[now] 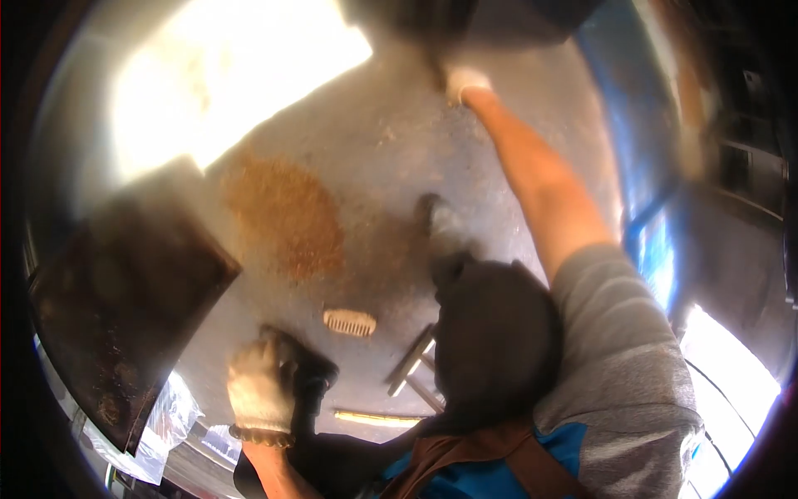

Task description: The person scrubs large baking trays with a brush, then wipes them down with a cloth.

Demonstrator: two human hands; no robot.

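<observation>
My right hand (pixel 467 83), in a pale glove, reaches far forward over the floor. Its fingers look curled, and a dark narrow shape lies against them; blur hides what it is. A large dark object (pixel 524 21) stands just beyond that hand. Closer to my body, my left hand (pixel 259 387) wears a whitish work glove with a dark cuff. Its fingers are bent in, beside my dark shoe and trouser leg (pixel 312 366); whether they grip anything is hidden. My right knee (pixel 499 333) is bent in front of me.
A brown, rusty-looking patch (pixel 287 216) marks the grey floor (pixel 382 150), with a slotted grate (pixel 349 322) nearer. At left are a dark metal sheet (pixel 133 291) and clear plastic (pixel 166 424). A metal frame (pixel 416 366) and a yellow strip (pixel 378 418) lie near my legs. A blue surface (pixel 623 108) runs along the right.
</observation>
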